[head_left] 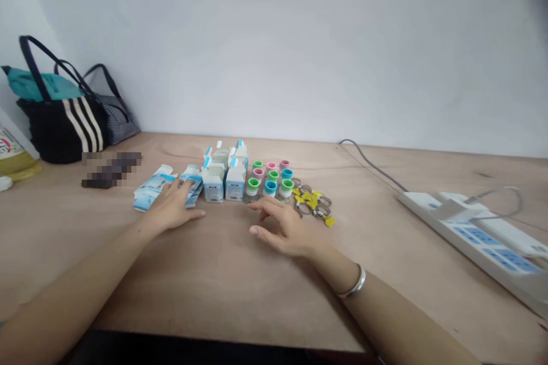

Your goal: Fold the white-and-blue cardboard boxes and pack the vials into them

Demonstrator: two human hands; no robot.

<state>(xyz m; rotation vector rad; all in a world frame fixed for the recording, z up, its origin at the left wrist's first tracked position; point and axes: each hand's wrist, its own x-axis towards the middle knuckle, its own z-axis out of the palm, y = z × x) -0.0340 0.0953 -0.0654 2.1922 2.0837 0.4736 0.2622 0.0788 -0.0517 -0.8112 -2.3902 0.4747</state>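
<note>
My left hand [173, 207] lies flat with fingers spread, its fingertips resting on flattened blue-and-white cartons [156, 187]. Just right of them stand several small upright blue-and-white boxes [223, 175]. My right hand [282, 228] hovers loosely open, fingers apart and empty, just in front of small bottles with green, pink and blue caps [271, 178]. A pile of metal rings with yellow tags [313, 201] lies beside that hand's far side. A silver bangle [355, 285] sits on my right wrist.
A wooden table [222, 274] meets a white wall. A black striped tote bag [64, 117] with a grey bag stands at the back left. A white power strip [479, 234] with a cable lies at the right. A blurred dark object [109, 170] lies left of the cartons.
</note>
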